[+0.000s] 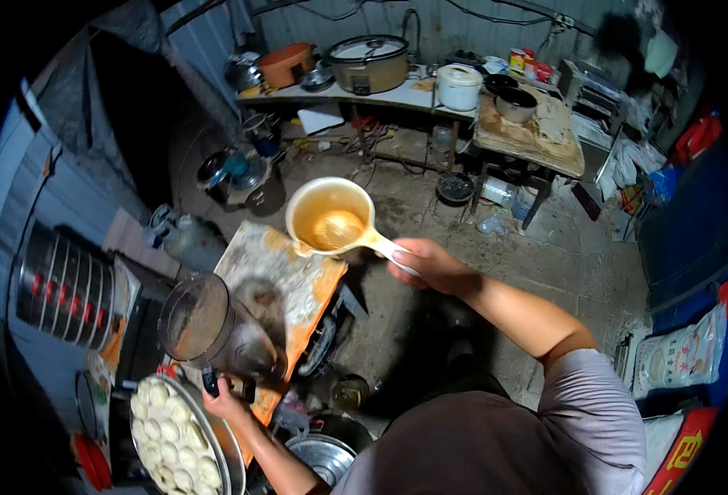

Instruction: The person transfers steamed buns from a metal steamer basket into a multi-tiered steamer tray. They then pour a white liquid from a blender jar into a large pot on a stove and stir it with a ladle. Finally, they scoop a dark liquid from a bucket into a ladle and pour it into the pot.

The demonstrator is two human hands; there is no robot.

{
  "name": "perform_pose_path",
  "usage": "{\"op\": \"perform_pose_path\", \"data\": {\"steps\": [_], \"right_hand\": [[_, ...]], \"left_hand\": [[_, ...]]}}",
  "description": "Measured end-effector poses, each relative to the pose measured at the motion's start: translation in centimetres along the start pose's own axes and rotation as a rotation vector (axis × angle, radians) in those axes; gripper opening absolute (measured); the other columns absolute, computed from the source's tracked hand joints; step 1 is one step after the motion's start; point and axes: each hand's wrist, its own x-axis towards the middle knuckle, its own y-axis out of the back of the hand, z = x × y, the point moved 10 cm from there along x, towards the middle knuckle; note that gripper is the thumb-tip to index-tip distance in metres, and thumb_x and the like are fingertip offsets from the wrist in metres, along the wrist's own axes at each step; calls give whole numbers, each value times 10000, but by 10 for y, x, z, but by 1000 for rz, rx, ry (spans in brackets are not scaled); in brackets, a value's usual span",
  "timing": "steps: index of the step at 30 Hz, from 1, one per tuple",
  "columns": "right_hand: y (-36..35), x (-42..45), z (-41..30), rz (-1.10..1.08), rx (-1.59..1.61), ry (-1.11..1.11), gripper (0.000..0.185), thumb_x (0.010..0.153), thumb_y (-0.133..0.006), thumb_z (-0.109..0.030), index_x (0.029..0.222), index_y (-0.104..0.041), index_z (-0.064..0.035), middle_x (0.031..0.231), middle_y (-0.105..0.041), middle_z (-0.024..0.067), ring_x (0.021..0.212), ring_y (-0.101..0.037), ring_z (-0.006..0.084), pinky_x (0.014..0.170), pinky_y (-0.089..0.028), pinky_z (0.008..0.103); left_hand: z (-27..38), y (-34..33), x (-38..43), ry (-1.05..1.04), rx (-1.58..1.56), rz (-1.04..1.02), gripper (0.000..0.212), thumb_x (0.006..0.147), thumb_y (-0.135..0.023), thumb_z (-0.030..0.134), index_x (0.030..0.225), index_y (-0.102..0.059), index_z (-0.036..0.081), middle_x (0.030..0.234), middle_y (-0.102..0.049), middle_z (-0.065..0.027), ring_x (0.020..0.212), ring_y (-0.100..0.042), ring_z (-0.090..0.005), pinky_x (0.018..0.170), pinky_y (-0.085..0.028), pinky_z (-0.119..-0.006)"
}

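Note:
My right hand (418, 263) is closed around the handle of a yellowish plastic ladle (331, 216), held out over the floor just past the table corner; its bowl looks stained or holds some liquid, I cannot tell which. At lower left, my left hand (224, 399) grips the black handle of a dark, round, deep pan (195, 322) tilted over the worn table (265, 250). Beside that hand stands a round metal tray (206, 408) bearing many pale dough buns (169, 433).
Stacked steamers (64, 291) and a gas cylinder (190, 238) stand left. A lidded metal pot (323, 458) is below the table. Along the back, a bench holds a large oval cooker (367, 65) and a white lidded pot (460, 86). A printed sack (679, 356) lies right.

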Motion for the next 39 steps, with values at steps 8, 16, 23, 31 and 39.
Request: {"op": "perform_pose_path", "data": {"steps": [8, 16, 23, 31, 39], "right_hand": [[324, -119, 25, 672, -10, -303, 224, 892, -528, -242, 761, -522, -60, 578, -457, -5, 452, -403, 82, 393, -294, 234], [574, -125, -23, 1046, -118, -60, 229, 886, -545, -229, 707, -514, -91, 567, -474, -14, 423, -402, 74, 380, -304, 236], [743, -51, 14, 1411, 86, 70, 199, 874, -589, -221, 744, -550, -76, 565, -502, 3, 417, -393, 75, 377, -318, 215], [803, 30, 37, 1466, 185, 57, 262, 932, -479, -327, 912, -544, -74, 653, -559, 7, 459, -442, 65, 389, -351, 193], [857, -32, 96, 1361, 570, 251, 574, 901, -406, -479, 1243, -445, -20, 1173, -548, 132, 983, -555, 280, 846, -457, 391]], "left_hand": [[109, -112, -48, 65, -64, -14, 167, 752, -551, 60, 893, -579, -25, 683, -562, -60, 538, -504, -139, 483, -414, -253], [180, -332, -107, 299, -325, -78, 223, 653, -545, 121, 830, -553, -14, 685, -536, -68, 597, -512, -161, 590, -416, -272], [162, -504, -80, 364, -300, -219, 173, 671, -536, 40, 830, -572, -16, 691, -545, -48, 575, -487, -135, 575, -407, -256], [138, -641, 34, 342, -300, -278, 124, 678, -585, 51, 791, -600, 3, 630, -538, -13, 525, -471, -99, 507, -383, -226], [122, -730, 169, 246, -233, -252, 120, 730, -572, 56, 835, -577, -1, 702, -557, -38, 587, -509, -128, 519, -438, -270]]}}
